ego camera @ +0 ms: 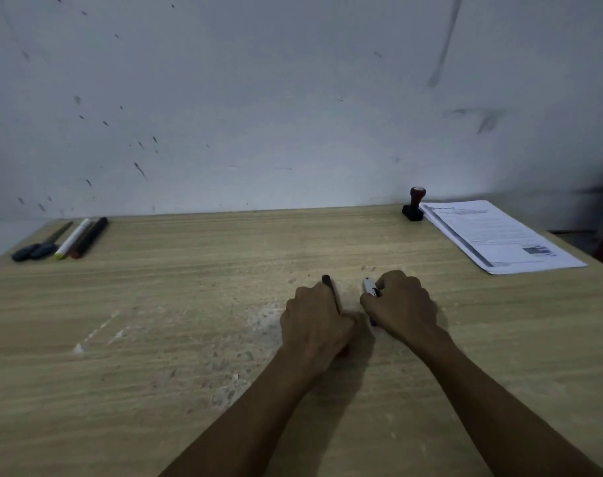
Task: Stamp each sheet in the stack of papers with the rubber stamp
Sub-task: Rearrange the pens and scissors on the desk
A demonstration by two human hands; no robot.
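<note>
The rubber stamp point(414, 204), with a reddish-brown knob and a black base, stands upright at the table's far right, touching the left edge of the stack of printed papers point(499, 235). Both hands rest near the table's middle, well short of stamp and stack. My left hand point(315, 320) is closed around a dark pen point(329, 287) whose tip pokes out beyond the fingers. My right hand point(401, 302) is closed around a white and blue pen point(369, 286). Most of each pen is hidden under the hand.
At the far left of the wooden table point(155, 321) lie dark-handled scissors point(38, 249), a white marker point(73, 238) and a dark marker point(90, 237). A stained white wall point(258, 98) rises right behind the table. The table's right edge runs just past the papers.
</note>
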